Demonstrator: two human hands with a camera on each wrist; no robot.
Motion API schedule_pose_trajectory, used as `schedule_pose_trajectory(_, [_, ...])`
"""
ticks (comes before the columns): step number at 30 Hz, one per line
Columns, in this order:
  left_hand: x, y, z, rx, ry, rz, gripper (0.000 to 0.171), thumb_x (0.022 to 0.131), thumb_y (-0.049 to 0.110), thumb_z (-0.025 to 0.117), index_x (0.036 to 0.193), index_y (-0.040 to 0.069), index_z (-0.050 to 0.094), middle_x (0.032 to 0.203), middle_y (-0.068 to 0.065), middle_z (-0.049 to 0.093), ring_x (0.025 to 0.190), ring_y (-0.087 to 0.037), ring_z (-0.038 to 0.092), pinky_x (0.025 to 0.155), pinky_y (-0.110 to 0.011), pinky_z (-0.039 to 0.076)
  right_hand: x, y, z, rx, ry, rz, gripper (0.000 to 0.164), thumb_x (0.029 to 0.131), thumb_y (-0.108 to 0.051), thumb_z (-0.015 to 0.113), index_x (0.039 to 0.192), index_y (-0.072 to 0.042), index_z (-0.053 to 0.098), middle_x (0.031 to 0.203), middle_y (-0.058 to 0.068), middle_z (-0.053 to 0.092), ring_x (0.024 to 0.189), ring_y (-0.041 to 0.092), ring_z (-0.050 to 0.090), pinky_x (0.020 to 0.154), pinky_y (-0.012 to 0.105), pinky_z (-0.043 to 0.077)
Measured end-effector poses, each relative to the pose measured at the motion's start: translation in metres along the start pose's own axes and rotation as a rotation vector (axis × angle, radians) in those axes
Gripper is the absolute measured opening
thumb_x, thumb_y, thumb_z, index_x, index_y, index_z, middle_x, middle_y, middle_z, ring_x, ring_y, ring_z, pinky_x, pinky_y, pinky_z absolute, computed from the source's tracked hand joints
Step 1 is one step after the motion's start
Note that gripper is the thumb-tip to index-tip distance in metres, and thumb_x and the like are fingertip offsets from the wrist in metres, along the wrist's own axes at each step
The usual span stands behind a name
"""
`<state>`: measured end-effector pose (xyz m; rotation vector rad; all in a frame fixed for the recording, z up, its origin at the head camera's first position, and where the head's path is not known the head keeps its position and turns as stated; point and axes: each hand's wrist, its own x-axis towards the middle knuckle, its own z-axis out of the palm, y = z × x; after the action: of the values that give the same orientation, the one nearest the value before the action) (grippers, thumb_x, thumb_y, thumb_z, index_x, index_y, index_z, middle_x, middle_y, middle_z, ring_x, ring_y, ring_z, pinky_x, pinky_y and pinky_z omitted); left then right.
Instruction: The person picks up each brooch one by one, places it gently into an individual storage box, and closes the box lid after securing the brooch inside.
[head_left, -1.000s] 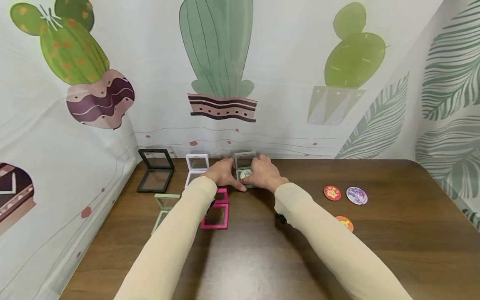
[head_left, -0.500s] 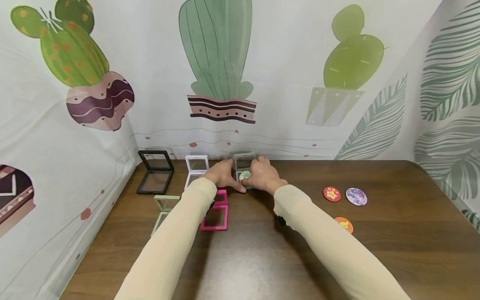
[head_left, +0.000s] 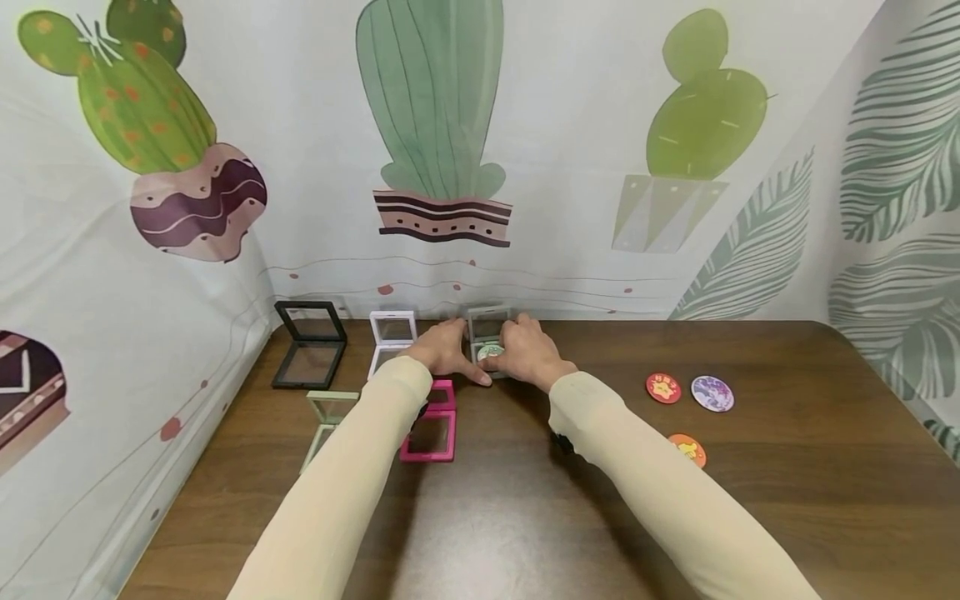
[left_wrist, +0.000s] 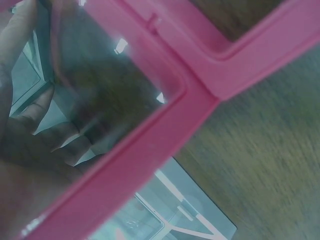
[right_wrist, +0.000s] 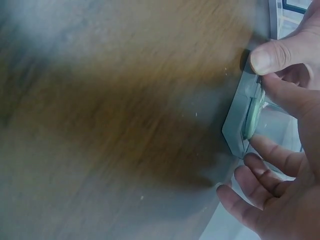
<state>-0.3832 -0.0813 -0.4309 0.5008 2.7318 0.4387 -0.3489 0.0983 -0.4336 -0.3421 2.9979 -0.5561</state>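
Note:
A grey hinged display frame (head_left: 490, 322) stands unfolded at the back edge of the table, its lid upright. A round green badge (head_left: 490, 352) lies in its lower half. My left hand (head_left: 447, 347) grips the frame's left side, thumb along the front edge. In the left wrist view that hand (left_wrist: 30, 145) shows partly through the clear film of the pink display frame (left_wrist: 135, 155). My right hand (head_left: 528, 350) holds the badge between thumb and index finger. From the right wrist, the badge (right_wrist: 254, 117) appears edge-on, the other fingers of my right hand (right_wrist: 295, 175) spread beside the frame.
Black (head_left: 310, 385), white (head_left: 393, 313) and light green (head_left: 333, 393) display frames stand unfolded on the left, the pink one nearer the middle. On the right lie a red badge (head_left: 663, 387), a purple badge (head_left: 712, 393) and an orange badge (head_left: 693, 450), partly behind my right sleeve.
Both hands stay at the grey frame with almost no movement. The green badge appears to sit slightly lower in the frame; the view has shifted a little.

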Motion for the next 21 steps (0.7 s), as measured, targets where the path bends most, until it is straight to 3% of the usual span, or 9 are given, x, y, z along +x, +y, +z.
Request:
schedule_pose_trajectory(6, [0.0,0.0,0.0,0.006,0.003,0.007,0.099,0.073,0.056,0.095,0.14,-0.002,0.052,0.138,-0.019,0.06,0.131,-0.035,0.057,0.111,-0.045,0.047,0.002,0.008,-0.006,0.267,0.133,0.065,0.044,0.1,-0.045,0.073,0.106,-0.002,0.064,0.103,0.011,0.064,0.088,0.026,0.061,0.076,0.043,0.055])
schedule_pose_trajectory(12, [-0.001,0.0,-0.001,0.007,0.004,0.012,0.102,0.074,0.055,0.096,0.144,-0.003,0.051,0.139,-0.019,0.06,0.133,-0.036,0.056,0.113,-0.046,0.045,0.006,0.016,-0.01,0.544,0.217,0.13,0.055,0.107,-0.043,0.063,0.141,-0.001,0.053,0.127,0.019,0.066,0.114,0.033,0.064,0.097,0.048,0.053])
schedule_pose_trajectory(15, [-0.001,0.0,-0.001,0.007,0.004,0.011,0.104,0.074,0.056,0.095,0.146,-0.004,0.05,0.141,-0.02,0.059,0.134,-0.037,0.055,0.113,-0.046,0.045,0.008,0.018,-0.011,0.606,0.231,0.118,0.053,0.109,-0.04,0.059,0.147,-0.004,0.055,0.136,0.019,0.065,0.126,0.034,0.061,0.105,0.049,0.05])
schedule_pose_trajectory(18, [-0.002,0.0,-0.002,0.009,0.005,0.013,0.105,0.075,0.056,0.095,0.148,-0.004,0.049,0.142,-0.02,0.059,0.135,-0.036,0.054,0.113,-0.046,0.045,0.01,0.019,-0.01,0.602,0.24,0.103,0.042,0.111,-0.037,0.058,0.14,-0.007,0.065,0.138,0.015,0.067,0.129,0.031,0.06,0.108,0.048,0.048])
schedule_pose_trajectory(21, [-0.002,0.0,-0.001,0.012,0.007,0.017,0.107,0.075,0.056,0.095,0.149,-0.005,0.048,0.143,-0.02,0.058,0.136,-0.037,0.054,0.114,-0.046,0.044,0.011,0.02,-0.008,0.619,0.246,0.1,0.036,0.111,-0.033,0.058,0.13,-0.007,0.072,0.124,0.016,0.072,0.112,0.03,0.067,0.096,0.043,0.054])
